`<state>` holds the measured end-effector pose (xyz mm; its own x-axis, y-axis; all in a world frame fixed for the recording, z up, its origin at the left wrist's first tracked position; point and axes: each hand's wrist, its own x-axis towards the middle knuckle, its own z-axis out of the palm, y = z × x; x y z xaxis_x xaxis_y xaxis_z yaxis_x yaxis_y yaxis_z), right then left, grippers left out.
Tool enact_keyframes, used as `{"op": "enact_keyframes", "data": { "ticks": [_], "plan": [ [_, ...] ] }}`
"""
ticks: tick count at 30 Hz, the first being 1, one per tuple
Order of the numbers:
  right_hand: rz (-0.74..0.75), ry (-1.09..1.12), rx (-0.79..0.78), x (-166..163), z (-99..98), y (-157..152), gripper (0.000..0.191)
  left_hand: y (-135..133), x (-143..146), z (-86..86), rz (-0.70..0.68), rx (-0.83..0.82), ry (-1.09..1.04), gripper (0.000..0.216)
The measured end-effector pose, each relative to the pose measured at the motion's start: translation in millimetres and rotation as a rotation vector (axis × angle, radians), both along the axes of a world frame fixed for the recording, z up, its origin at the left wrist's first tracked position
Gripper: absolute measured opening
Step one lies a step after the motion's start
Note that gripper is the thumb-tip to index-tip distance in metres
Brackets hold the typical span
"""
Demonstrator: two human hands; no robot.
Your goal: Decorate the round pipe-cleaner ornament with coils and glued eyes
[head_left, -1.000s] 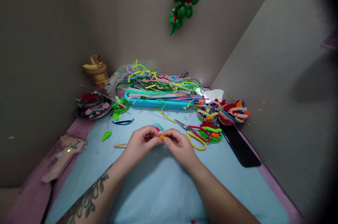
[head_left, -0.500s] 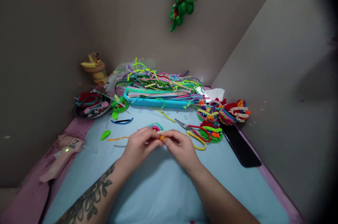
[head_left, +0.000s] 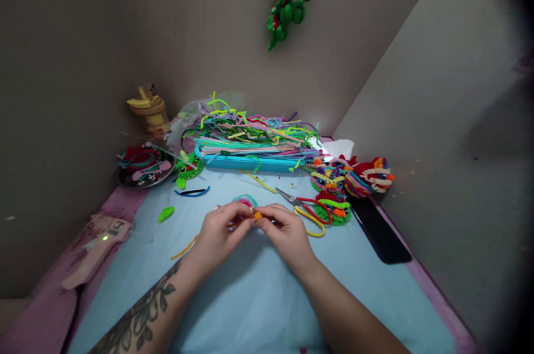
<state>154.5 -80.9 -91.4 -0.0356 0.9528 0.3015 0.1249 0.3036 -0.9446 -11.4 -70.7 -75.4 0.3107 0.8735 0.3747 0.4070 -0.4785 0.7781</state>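
Between my fingertips is an orange pipe cleaner (head_left: 258,216), bunched into a small coil at one end. Its loose tail sticks out to the left, past my left hand (head_left: 225,230). That hand is closed in a pinch on the pipe cleaner. My right hand (head_left: 286,230) pinches the coiled end from the other side. Just behind the fingers lies a round multicoloured piece (head_left: 245,200) in teal and pink, partly hidden by them. Scissors (head_left: 298,203) with red and yellow handles rest open to the right of my right hand.
Loose pipe cleaners (head_left: 254,131) pile over a blue box (head_left: 254,163) at the back. A glue gun (head_left: 100,245) and a metal plate (head_left: 144,181) are on the left. Finished fuzzy figures (head_left: 334,206) and a phone (head_left: 379,231) sit on the right. A green piece (head_left: 166,214) lies left.
The orange tail has swung from pointing straight left to slanting down toward my left wrist. My fingers have shifted slightly, and more of the orange coil shows.
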Motion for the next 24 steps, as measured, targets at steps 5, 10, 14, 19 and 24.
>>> {"op": "enact_keyframes", "data": {
  "ticks": [5,10,14,19,24],
  "plan": [
    [0.002,-0.008,0.030,2.1,-1.1,0.9,0.014,-1.3,-1.1,2.0,-0.055,-0.015,-0.005,0.006],
    [-0.017,-0.035,0.045,3.5,1.5,-0.1,0.014,-2.3,-1.6,2.0,-0.073,-0.033,-0.019,0.007],
    [-0.026,-0.053,0.061,3.7,4.1,-0.9,0.014,-1.9,-1.3,0.9,-0.058,-0.044,-0.014,0.006],
    [-0.027,-0.088,0.118,2.1,4.4,-1.7,0.014,-1.6,-1.0,1.3,-0.049,-0.053,0.003,0.007],
    [-0.024,-0.089,0.139,1.1,2.4,-1.3,0.014,-1.1,-0.4,3.1,-0.036,-0.048,-0.001,0.008]
  ]
}}
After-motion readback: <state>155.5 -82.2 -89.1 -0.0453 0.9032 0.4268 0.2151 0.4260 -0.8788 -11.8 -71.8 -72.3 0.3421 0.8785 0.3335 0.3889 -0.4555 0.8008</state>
